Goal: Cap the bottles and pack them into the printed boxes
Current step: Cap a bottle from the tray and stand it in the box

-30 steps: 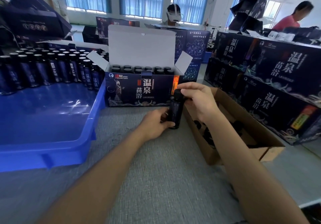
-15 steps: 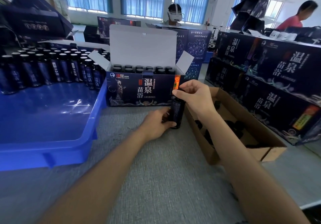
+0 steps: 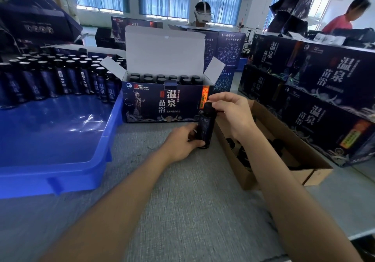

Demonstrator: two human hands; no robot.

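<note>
A dark blue bottle (image 3: 205,127) stands upright on the grey table just in front of the open printed box (image 3: 162,107). My left hand (image 3: 182,142) grips the bottle's lower body. My right hand (image 3: 231,113) pinches the black cap (image 3: 208,107) sitting on the bottle's neck. Inside the printed box, several capped bottles (image 3: 164,78) stand in rows, and its white lid is raised. Many more bottles (image 3: 54,74) stand at the back of the blue tray (image 3: 60,160) on the left.
A brown cardboard box (image 3: 300,160) with loose black caps (image 3: 241,154) lies just right of my hands. Stacked printed boxes (image 3: 324,91) wall off the right side. Two people work at tables further back.
The bottle stays in place on the table. My right hand's fingers have shifted around the cap, with the thumb and forefinger now lifted higher over it.
</note>
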